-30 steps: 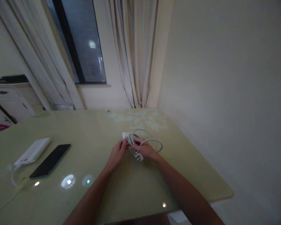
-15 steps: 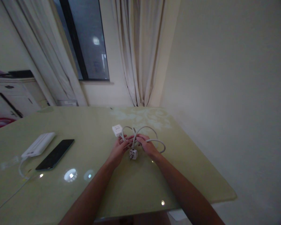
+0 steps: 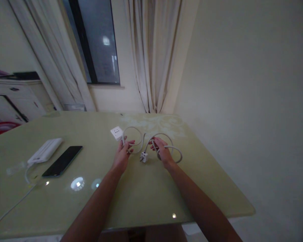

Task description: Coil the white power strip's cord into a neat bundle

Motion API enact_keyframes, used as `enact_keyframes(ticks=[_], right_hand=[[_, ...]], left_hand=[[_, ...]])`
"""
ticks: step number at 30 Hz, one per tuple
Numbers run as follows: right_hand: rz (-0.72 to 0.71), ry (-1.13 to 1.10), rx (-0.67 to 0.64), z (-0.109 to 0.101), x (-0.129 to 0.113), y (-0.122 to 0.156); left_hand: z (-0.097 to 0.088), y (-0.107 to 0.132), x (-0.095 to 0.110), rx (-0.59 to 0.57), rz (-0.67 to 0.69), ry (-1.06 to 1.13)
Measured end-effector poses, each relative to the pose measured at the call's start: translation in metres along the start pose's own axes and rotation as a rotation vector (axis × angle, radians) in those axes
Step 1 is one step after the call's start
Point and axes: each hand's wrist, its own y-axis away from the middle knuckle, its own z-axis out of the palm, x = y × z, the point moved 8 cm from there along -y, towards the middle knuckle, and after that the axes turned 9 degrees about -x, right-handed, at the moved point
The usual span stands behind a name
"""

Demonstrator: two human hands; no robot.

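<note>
A white extension cord lies in loose loops over the table, its socket block (image 3: 116,133) at the left end and its plug (image 3: 143,157) between my hands with the prongs facing me. My left hand (image 3: 122,155) has its fingers curled round the cord (image 3: 133,127) just below the socket block. On the other side my right hand (image 3: 163,151) grips the cord's right-hand loops, thumb and fingers closed about them. The stretch of cord between the hands curves in an S.
To the left, a black-screened phone (image 3: 63,161) lies beside a white power bank (image 3: 45,150) with a white cable attached. The pale green glossy table (image 3: 141,198) meets a bare wall (image 3: 229,101) on the right. Curtains (image 3: 154,57) hang by the window behind.
My hands have moved apart, spreading the bunched cord. The socket block has shifted left with my left hand, and the right loops have shifted slightly right.
</note>
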Motion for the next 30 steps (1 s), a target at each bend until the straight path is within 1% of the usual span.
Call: enact_keyframes(ticks=[4,8,11,16,19,21,23,25,28,30], right_hand=[[-0.001,-0.060,0.063,-0.008,0.002,-0.001],[-0.042,-0.105,0.152,-0.020,0.003,-0.003],[-0.071,-0.147,0.225,-0.030,0.000,-0.004],[-0.046,-0.347,0.189,-0.029,-0.002,-0.006],[-0.032,-0.377,0.180,-0.026,-0.004,-0.004],[-0.014,-0.356,0.177,-0.025,-0.005,-0.003],[-0.005,-0.333,0.181,-0.024,-0.006,-0.002],[-0.005,-0.310,0.196,-0.025,-0.006,-0.001],[-0.020,-0.274,0.225,-0.028,-0.007,-0.001],[-0.030,-0.260,0.230,-0.029,-0.006,-0.002]], left_hand=[[-0.008,-0.002,0.004,0.038,0.018,-0.044],[-0.015,-0.007,0.006,0.073,0.041,0.000],[-0.022,-0.009,0.005,0.113,0.005,0.043],[-0.032,-0.010,0.003,0.189,-0.094,0.029],[-0.033,-0.010,0.002,0.204,-0.123,0.009],[-0.033,-0.009,0.002,0.191,-0.142,-0.032],[-0.034,-0.009,0.005,0.160,-0.156,-0.186],[-0.034,-0.008,0.014,0.113,-0.125,-0.490],[-0.027,-0.006,0.031,0.069,0.018,-1.009],[-0.020,-0.003,0.039,0.078,0.129,-1.233]])
